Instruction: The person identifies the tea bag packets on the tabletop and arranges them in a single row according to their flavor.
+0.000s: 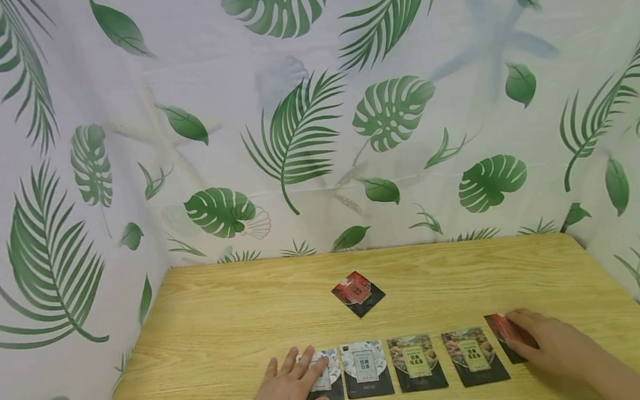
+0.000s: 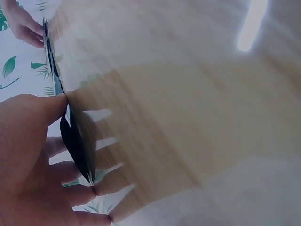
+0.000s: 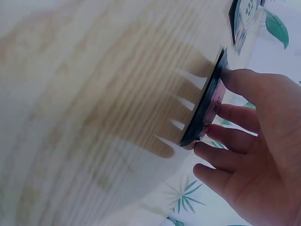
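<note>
Flat tea sachets lie in a row near the front of the table. My left hand (image 1: 288, 388) rests with spread fingers on the leftmost white tea sachet (image 1: 335, 378), covering much of it; in the left wrist view the thumb is at its dark edge. Beside it lies a second white tea sachet (image 1: 367, 370). Two oolong tea sachets follow, one (image 1: 417, 363) nearer the middle and one (image 1: 474, 358) slightly turned. At the right end, my right hand (image 1: 559, 347) touches a red-and-black tea sachet (image 1: 505, 336) with loosely extended fingers and thumb, partly hiding it.
Another red-and-black sachet (image 1: 358, 293) lies turned cornerwise farther back on the wood-grain table (image 1: 239, 317). Leaf-patterned cloth (image 1: 315, 132) hangs behind the table and along both sides. A bright light reflection (image 2: 252, 26) shows on the tabletop in the left wrist view.
</note>
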Motion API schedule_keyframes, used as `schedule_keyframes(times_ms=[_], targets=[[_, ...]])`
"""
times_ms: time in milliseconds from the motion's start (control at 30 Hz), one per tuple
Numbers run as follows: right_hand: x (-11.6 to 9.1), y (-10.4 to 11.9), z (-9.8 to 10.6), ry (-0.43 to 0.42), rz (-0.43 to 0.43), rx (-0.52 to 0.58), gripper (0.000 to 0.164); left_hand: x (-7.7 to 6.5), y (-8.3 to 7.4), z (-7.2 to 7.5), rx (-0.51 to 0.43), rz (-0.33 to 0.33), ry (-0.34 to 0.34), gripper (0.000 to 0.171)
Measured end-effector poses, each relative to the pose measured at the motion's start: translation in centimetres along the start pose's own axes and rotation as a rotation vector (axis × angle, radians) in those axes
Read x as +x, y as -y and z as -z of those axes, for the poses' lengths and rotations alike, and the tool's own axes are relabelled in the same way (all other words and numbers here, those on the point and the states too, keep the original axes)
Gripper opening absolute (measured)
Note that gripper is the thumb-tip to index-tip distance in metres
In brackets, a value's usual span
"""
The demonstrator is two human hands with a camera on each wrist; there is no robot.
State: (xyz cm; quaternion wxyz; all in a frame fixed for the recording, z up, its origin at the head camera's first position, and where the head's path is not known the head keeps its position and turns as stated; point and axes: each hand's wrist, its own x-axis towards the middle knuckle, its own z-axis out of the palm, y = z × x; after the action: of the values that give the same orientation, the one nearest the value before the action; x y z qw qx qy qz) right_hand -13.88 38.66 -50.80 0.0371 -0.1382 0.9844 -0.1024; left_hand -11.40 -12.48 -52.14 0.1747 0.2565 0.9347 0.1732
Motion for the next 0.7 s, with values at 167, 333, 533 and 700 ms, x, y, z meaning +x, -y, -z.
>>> schedule_keyframes(times_ms=[167, 333, 533, 700], targets=[[-0.39, 0.26, 0.17, 0.024, -0.011, 0.002, 0.063, -0.02, 0.02, 0.00, -0.012, 0.000, 0.004, 0.068], [-0.63, 0.29, 0.34, 0.048, -0.018, 0.003, 0.064, 0.01, -0.02, 0.11, -0.016, 0.003, 0.005, 0.069], [-0.70, 0.26, 0.52, 0.046, -0.015, -0.004, 0.064, 0.06, -0.14, 0.35, -0.008, 0.009, 0.009, 0.069], [-0.73, 0.04, 0.56, 0.048, -0.006, 0.005, 0.065, 0.08, -0.33, 0.55, -0.012, 0.015, 0.018, 0.068]])
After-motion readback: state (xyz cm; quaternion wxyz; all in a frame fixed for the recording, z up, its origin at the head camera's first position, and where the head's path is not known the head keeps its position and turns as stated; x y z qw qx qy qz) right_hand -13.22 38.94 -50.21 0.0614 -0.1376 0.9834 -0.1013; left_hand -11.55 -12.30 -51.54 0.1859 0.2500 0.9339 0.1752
